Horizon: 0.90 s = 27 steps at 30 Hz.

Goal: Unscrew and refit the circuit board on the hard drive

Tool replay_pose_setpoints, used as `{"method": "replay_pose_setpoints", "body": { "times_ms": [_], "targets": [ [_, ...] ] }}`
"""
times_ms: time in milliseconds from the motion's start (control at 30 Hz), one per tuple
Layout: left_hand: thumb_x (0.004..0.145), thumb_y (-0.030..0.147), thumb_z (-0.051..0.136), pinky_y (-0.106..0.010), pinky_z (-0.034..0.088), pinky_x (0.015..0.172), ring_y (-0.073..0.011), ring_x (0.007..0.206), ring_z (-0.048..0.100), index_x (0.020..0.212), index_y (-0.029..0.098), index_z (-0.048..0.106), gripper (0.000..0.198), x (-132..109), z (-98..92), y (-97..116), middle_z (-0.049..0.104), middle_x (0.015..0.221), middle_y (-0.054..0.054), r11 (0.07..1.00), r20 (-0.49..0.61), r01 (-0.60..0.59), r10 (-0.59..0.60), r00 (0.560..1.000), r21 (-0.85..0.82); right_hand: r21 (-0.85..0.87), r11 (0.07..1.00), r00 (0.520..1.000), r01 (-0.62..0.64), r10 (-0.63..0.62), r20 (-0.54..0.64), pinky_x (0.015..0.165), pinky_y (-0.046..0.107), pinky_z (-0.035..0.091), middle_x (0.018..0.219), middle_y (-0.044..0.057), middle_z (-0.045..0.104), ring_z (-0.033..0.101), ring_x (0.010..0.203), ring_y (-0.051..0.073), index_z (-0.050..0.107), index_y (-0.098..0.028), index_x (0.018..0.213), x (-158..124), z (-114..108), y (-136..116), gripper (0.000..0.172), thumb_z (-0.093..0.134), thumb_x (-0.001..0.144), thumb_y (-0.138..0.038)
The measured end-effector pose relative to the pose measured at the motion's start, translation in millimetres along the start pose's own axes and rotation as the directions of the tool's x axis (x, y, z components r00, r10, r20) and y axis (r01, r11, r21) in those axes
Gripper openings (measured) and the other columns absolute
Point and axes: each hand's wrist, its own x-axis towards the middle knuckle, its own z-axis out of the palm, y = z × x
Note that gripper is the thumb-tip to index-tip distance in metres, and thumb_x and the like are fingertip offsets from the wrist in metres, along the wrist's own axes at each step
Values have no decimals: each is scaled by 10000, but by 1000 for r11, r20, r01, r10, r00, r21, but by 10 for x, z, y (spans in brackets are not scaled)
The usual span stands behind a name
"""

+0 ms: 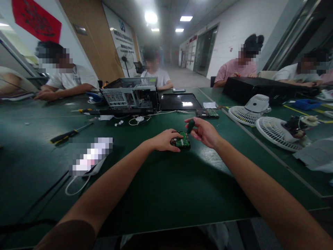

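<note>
While left fingers [173, 148] hold drive [184, 142], right fingers [199, 134] grip screwdriver [191, 125]; computer case [117, 98] opened, blue tray's [307, 105] contents unclear.

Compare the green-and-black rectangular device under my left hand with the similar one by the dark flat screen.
The nearer device is held by your left hand; the farther device lies untouched beside the dark flat screen. The dark-handled screwdriver in your right hand is at the nearer device, not the farther device. Both are rectangular, green and black.
</note>
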Motion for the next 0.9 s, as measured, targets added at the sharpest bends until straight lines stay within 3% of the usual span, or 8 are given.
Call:
{"method": "replay_pose_setpoints", "body": {
  "times_ms": [233, 467, 733, 900],
  "targets": [
    [765, 608, 773, -467, 392, 1107, -352, 1341, 465, 1445, 264, 557, 792, 4, 6, -3, 444, 1504, -129, 1000, -6, -8, 8, 1000, 2, -53, 998, 999, 25, -27, -40, 411, 241, 192, 994, 74, 698, 456, 537, 83, 702, -197, 1050, 14, -29, 11, 348, 645, 897, -504],
    [764, 620, 767, -456, 387, 1112, -346, 1334, 475, 1442, 252, 561, 799, 12, 15, -17, 445, 1497, -135, 1000, -4, -6, 6, 1000, 21, -116, 991, 996, 64, -71, -55, 459, 238, 284, 925, 55, 720, 471, 584, 91, 655, -183, 854, 15, -33, -12, 279, 703, 852, -458],
    [764, 612, 766, -457, 396, 1101, -345, 1331, 473, 1445, 264, 557, 793, 5, 10, -1, 448, 1496, -131, 1000, -6, -14, 14, 1000, 13, -96, 995, 999, 25, -27, -19, 412, 246, 225, 909, 27, 658, 446, 522, 83, 709, -225, 1044, 0, -28, -11, 285, 635, 884, -448],
    [759, 605, 770, -460, 398, 1099, -346, 1330, 474, 1446, 272, 555, 793, 7, 13, -6, 447, 1495, -127, 1000, -13, -14, 14, 1000, 1, -104, 995, 1000, 4, -5, -7, 397, 250, 219, 714, 17, 577, 424, 506, 99, 725, -192, 935, 14, -54, 7, 297, 605, 888, -460]
  ]
}}
